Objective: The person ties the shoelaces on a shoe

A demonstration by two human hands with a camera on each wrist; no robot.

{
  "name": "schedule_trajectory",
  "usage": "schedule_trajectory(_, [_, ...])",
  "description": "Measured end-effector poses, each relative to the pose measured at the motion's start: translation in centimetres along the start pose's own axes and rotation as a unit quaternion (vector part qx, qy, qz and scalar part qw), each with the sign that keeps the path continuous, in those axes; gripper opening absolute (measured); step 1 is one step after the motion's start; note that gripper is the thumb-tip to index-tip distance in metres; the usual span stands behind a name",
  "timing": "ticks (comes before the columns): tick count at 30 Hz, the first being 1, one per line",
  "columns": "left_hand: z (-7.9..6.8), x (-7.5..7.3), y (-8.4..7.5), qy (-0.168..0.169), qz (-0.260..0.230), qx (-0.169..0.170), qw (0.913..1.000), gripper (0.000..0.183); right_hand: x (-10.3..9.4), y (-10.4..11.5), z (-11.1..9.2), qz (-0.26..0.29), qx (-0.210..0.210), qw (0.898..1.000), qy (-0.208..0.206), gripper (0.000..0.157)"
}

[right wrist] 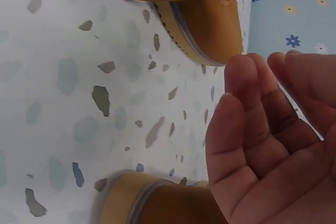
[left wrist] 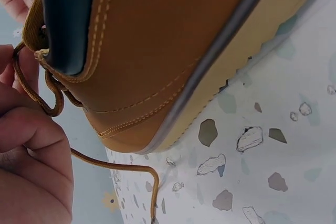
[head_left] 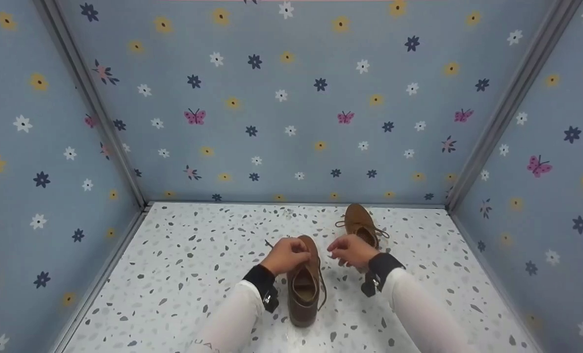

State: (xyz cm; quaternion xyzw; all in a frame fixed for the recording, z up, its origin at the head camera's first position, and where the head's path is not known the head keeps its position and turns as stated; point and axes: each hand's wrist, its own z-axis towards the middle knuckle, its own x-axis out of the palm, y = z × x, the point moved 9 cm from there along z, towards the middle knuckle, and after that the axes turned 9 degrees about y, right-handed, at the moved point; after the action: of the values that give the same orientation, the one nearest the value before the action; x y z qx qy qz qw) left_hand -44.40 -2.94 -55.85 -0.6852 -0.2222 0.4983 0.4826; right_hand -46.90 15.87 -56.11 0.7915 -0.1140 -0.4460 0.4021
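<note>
A brown leather shoe (head_left: 304, 311) stands on the speckled floor with its toe pointing away from me. Over its lacing, my left hand (head_left: 286, 256) pinches a shoelace (left wrist: 37, 98) near the eyelets, as the left wrist view shows. One loose lace end (left wrist: 115, 166) trails to the floor by the toe. To the right of this shoe my right hand (head_left: 352, 250) hovers with relaxed, slightly bent fingers (right wrist: 244, 85) and nothing between them. It partly covers the second brown shoe (head_left: 357, 215), whose lace is tied in a bow.
Blue panels (head_left: 291, 98) with flowers and butterflies rise at the back and on both sides. Grey metal strips (head_left: 95, 103) join them at the corners. The second shoe's toe is close to the back panel on the white speckled floor (head_left: 198, 260).
</note>
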Motion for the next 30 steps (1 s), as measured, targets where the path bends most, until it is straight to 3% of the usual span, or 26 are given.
schedule_trajectory(7, [-0.2, -0.1, -0.4, -0.005, 0.009, -0.001, 0.9999, 0.007, 3.2, -0.1, 0.3, -0.03, -0.017, 0.998, 0.054, 0.03])
schedule_trajectory(13, [0.0, -0.1, -0.4, -0.006, 0.008, -0.007, 0.9999, 0.007, 4.3, -0.1, 0.7, -0.012, -0.026, 0.999, 0.038, 0.02])
schedule_trajectory(18, [0.1, 0.0, -0.4, -0.004, 0.001, -0.008, 1.0, 0.007, 4.3, 0.2, 0.9, -0.023, -0.042, 0.999, 0.025, 0.008])
schedule_trajectory(30, [0.1, -0.3, -0.3, 0.002, 0.008, -0.002, 1.0, 0.008, 1.7, 0.5, -0.3, -0.044, -0.052, 0.998, 0.006, 0.011])
